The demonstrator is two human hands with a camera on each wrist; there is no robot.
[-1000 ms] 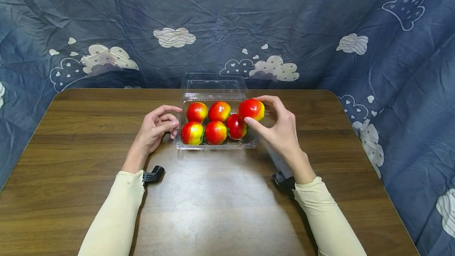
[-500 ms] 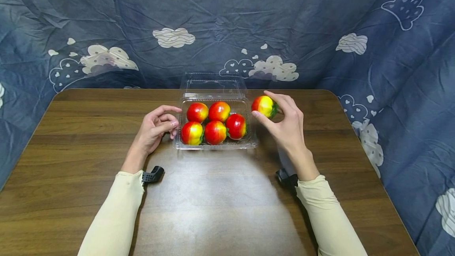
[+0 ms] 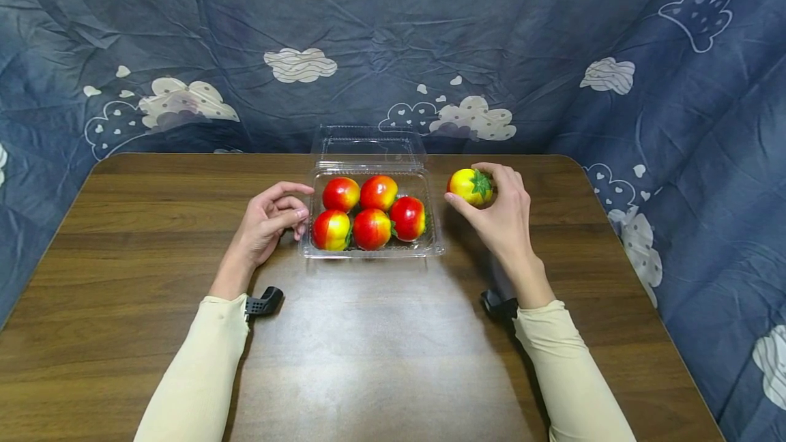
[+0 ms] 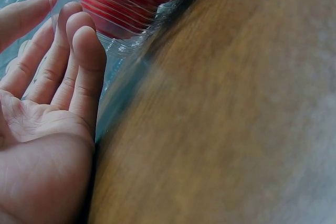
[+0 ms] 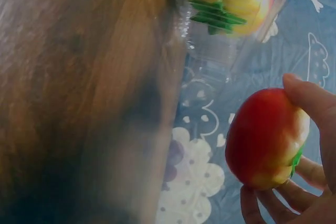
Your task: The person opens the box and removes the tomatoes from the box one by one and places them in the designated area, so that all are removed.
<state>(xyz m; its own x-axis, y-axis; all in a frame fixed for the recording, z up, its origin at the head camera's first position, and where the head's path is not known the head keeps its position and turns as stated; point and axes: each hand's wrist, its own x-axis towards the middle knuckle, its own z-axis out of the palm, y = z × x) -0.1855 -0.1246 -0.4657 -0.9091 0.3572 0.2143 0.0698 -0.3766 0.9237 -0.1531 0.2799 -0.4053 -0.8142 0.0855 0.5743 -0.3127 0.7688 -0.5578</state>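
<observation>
My right hand (image 3: pixel 500 213) pinches a glossy red-and-yellow fruit (image 3: pixel 469 187) between thumb and fingers, right of the clear plastic clamshell box (image 3: pixel 434 245). Its green leafy calyx faces toward the palm; in the right wrist view the fruit (image 5: pixel 265 137) shows its smooth red side. Several similar fruits lie in the box in two rows, with a gap at the back right. At the box's left side is my left hand (image 3: pixel 270 224), fingertips right at the rim. The left wrist view shows its fingers (image 4: pixel 86 72) fairly straight beside the ribbed clear wall.
The box's hinged lid (image 3: pixel 368 145) stands open toward the back edge of the wooden table (image 3: pixel 381 360). Behind hangs a blue curtain (image 3: pixel 430 33) with cloud prints. Black wrist straps (image 3: pixel 265 301) are on both forearms.
My right hand has carried the fruit from above the box's right end out to the right and turned it, so its calyx now shows. The left hand and the box stay put.
</observation>
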